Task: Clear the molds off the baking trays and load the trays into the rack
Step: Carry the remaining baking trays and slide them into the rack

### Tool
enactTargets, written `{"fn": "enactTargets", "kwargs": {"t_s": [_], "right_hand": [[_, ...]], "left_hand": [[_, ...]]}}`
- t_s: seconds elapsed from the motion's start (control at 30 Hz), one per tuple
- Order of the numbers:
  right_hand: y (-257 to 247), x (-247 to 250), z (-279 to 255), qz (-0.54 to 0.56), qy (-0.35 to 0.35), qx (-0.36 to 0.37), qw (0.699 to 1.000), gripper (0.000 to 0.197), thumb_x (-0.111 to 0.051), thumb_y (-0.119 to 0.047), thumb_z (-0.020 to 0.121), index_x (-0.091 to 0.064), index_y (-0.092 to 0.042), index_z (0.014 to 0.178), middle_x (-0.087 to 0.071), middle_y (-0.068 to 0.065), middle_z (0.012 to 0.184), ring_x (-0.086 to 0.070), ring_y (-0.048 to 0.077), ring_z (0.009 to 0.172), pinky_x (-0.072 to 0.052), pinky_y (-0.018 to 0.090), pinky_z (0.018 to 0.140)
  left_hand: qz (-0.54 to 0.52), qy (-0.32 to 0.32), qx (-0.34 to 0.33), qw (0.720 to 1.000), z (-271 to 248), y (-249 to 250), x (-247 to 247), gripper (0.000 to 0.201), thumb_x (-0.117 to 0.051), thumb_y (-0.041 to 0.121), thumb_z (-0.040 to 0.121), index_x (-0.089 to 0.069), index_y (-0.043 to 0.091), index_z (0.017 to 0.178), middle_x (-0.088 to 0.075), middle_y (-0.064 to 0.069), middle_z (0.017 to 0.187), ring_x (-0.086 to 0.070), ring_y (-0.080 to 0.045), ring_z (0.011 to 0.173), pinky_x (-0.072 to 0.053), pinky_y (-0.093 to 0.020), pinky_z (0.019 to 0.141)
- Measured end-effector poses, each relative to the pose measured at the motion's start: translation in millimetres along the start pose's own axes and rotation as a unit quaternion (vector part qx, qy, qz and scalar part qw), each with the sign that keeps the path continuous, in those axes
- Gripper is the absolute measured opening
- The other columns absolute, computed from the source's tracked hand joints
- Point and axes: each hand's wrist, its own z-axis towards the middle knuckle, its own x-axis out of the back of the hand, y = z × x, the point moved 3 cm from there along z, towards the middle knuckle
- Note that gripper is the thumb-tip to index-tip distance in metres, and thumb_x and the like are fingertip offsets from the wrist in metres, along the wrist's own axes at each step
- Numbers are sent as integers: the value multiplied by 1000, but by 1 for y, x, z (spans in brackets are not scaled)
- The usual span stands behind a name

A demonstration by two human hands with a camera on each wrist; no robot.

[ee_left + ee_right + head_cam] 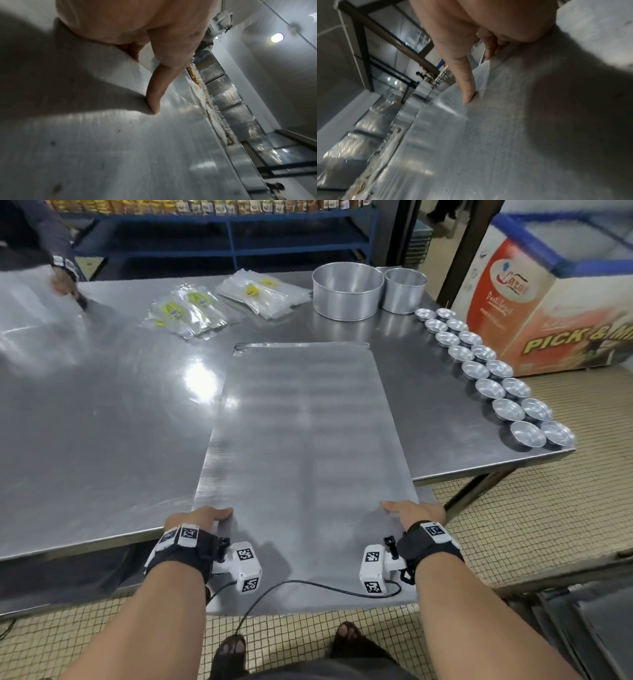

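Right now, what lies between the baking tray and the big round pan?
Only bare steel table between the baking tray and the big round pan, in the head view.

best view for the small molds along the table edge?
Head view: the small molds sit in a double row along the table's right edge. Right wrist shows only a blurred distant strip of them; left wrist shows none, just the tray.
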Motion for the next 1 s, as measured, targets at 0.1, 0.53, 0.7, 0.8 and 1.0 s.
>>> {"fn": "enactTargets", "kwargs": {"t_s": [0.1,0.53,0.7,0.8,1.0], "right_hand": [[14,-9,-23,32,38,-5,999,81,-90,-15,67,-51,2,136,-62,16,125,-62,33,106,-45,29,74],[98,-34,-150,133,150,-28,979,37,-86,-11,71,-51,1,76,-60,13,91,-58,29,81,-47,32,68],[128,-7,-181,135,181,-40,973,53,-86,-20,72,-60,6,110,-65,19,109,-56,28,84,-48,33,72],[148,15,-201,164,207,-56,963,56,-86,-16,72,-60,8,115,-64,18,109,-58,30,90,-48,33,75],[179,66,-250,224,264,-54,937,54,-84,-11,75,-60,10,118,-65,21,119,-64,33,106,-46,29,75]], "left_hand": [[-9,-10,-22,1000,11,11,21,59,-90,32,52,-68,-1,95,-72,-18,81,-67,-33,63,-55,-38,65],[76,-78,-136,985,17,53,93,64,-91,27,58,-66,-5,107,-71,-21,92,-69,-35,77,-57,-43,81],[118,-103,-179,971,-13,50,85,64,-88,24,65,-62,-6,115,-70,-22,105,-69,-36,86,-55,-38,78],[146,-112,-198,963,-36,43,73,64,-88,24,66,-60,-5,114,-68,-22,107,-69,-36,90,-56,-45,85],[218,-148,-250,932,-76,24,48,55,-88,35,65,-64,-1,99,-70,-16,100,-68,-30,79,-54,-35,73]]}}
